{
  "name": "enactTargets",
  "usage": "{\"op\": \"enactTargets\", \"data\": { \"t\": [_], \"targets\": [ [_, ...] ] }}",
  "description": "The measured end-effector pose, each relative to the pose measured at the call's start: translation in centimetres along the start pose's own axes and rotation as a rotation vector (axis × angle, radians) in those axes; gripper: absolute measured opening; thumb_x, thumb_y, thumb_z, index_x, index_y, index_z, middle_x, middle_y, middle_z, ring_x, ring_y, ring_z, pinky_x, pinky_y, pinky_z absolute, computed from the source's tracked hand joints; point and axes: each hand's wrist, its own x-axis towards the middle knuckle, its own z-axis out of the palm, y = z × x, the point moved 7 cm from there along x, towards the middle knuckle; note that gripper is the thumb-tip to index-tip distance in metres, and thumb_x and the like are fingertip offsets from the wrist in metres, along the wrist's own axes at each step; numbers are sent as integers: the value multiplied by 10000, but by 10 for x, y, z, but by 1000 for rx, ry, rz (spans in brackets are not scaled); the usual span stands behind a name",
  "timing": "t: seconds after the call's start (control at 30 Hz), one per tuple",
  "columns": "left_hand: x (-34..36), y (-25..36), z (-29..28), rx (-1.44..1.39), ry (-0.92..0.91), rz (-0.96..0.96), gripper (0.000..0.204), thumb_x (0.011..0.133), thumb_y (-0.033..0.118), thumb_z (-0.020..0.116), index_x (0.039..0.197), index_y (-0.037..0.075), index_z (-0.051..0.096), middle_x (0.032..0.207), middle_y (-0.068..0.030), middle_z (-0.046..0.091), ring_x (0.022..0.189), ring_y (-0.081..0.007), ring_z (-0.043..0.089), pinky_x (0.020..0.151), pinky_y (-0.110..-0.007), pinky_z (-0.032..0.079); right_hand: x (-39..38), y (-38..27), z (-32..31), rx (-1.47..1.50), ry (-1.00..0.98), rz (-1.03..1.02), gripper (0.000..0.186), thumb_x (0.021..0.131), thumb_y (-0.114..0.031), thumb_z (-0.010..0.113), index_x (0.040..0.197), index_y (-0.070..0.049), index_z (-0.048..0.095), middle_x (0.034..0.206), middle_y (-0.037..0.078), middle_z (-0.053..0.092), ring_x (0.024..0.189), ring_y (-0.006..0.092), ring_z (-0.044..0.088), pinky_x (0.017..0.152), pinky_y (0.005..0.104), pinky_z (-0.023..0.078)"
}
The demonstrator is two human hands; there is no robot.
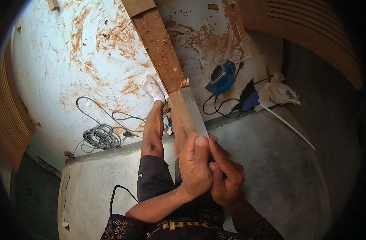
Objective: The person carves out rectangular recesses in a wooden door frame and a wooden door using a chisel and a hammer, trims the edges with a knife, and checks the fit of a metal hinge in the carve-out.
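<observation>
Both hands wrapped tight on the near end of the wooden plank [167,60] — left hand [196,166] on top, right hand [226,176] just beside at 3 o'clock; the plank runs toward 11 o'clock, blue power planer [221,78] at 1 o'clock.

Blue power planer [222,77] sitting at 1 o'clock, brush [249,97] lying beside it; grey cable coil [101,136] lying at 9 o'clock.
</observation>
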Motion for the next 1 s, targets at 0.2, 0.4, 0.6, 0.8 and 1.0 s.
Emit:
{"op": "enactTargets", "data": {
  "t": [0.2,0.4,0.6,0.8,1.0],
  "targets": [
    [-7,7,-1,22,53,-54,384,1169,311,396,1085,4,611,854,-63,670,735,-120,661,663,-266,531,0,-16,-2,-10,-48,94,459,1010,22,550,1463,98,556,1431,315,618,1330,438,626,1119,460,498],
    [-4,8,-7,187,79,-17,364,1157,288,416,1053,2,616,838,-57,657,770,-128,663,662,-289,525,3,-12,2,-46,-36,82,473,1005,-8,504,1459,118,547,1386,316,653,1301,404,657,1112,424,497],
    [9,14,-12,400,63,183,352,1147,247,425,1038,-6,644,834,-85,665,775,-174,674,639,-354,527,8,5,9,17,19,-58,446,994,42,551,1434,108,583,1410,313,636,1332,433,631,1124,455,491],
    [42,45,-6,198,-14,173,318,1132,217,439,1065,-4,658,825,-117,674,692,-221,655,628,-352,514,44,-5,17,57,92,-150,460,991,35,523,1441,111,578,1406,327,633,1339,440,623,1128,468,485],
    [2,10,-8,208,-9,112,349,1147,272,439,1065,-7,633,855,-95,700,743,-154,646,682,-301,511,-8,6,6,-18,55,-6,449,1006,5,536,1440,108,579,1403,321,636,1323,428,635,1131,466,488]
  ]
}}
